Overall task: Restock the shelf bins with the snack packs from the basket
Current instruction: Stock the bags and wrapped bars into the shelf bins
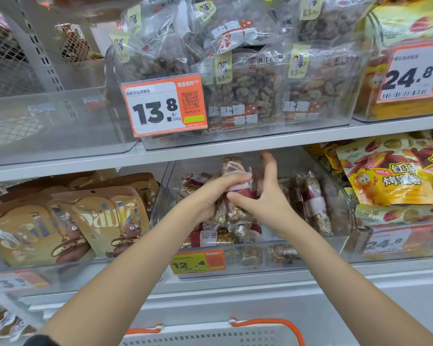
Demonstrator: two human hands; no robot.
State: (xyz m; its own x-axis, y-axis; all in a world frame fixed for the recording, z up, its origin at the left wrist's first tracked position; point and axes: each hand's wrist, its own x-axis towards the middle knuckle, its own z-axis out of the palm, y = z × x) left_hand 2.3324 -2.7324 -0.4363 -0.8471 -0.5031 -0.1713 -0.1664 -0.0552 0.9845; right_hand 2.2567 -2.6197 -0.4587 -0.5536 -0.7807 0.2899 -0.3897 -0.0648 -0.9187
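Snack packs point(235, 196) of clear film with red-and-white bands sit bunched in the middle clear bin point(260, 248) on the lower shelf, above a 12.4 price tag point(198, 262). The left hand point(210, 196) grips the bundle, fingers curled over its top. The right hand point(263, 196) presses against the bundle's right side, thumb on the front and fingers stretched upward. A white basket point(210, 337) with orange handles sits at the near edge.
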